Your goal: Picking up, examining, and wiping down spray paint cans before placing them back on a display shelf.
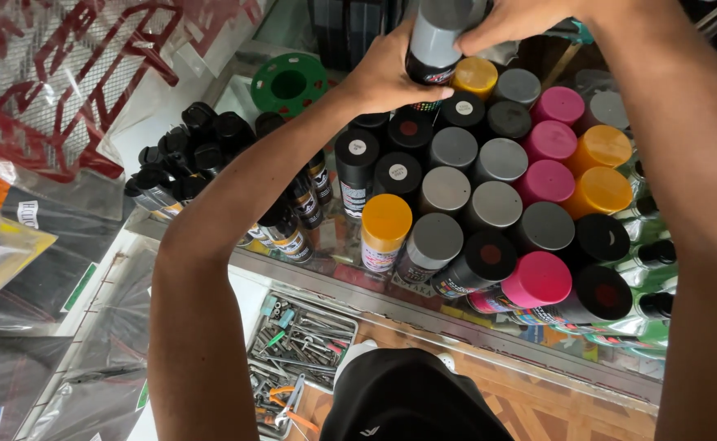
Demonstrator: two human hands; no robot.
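While both hands are up at 12 o'clock of the view, the grey-capped spray can (436, 41) sits between them, lifted above the back row of the can cluster. Left hand (387, 77) is wrapped round the can body from the 9 o'clock side, fingers curled on the dark label band. Right hand (518, 18) comes in from 2 o'clock, fingers pressed together on the grey cap; its top is cut off by the frame edge, so thumb position is unclear.

Judgement on doing this well:
- Keep the can upright and let the left hand carry the weight; the right hand should only steady or work the cap.
- Directly below, at 6 o'clock of the held can, stand a yellow-capped can (474, 76) and a black-capped can (462, 109), packed touching their neighbours. Any move down needs to be straight, or they tip like dominoes.
- Pink-capped cans (558, 104) and orange-capped cans (602, 147) at 3 o'clock are just as tight, so no sideways sweep with the right forearm.
- Small black bottles (183, 155) at 9 o'clock lie near the left elbow; keep that elbow high.
- Glass tabletop (334, 237) is crowded; the tool tray (301, 343) lower down at 6 o'clock is well apart and no concern.
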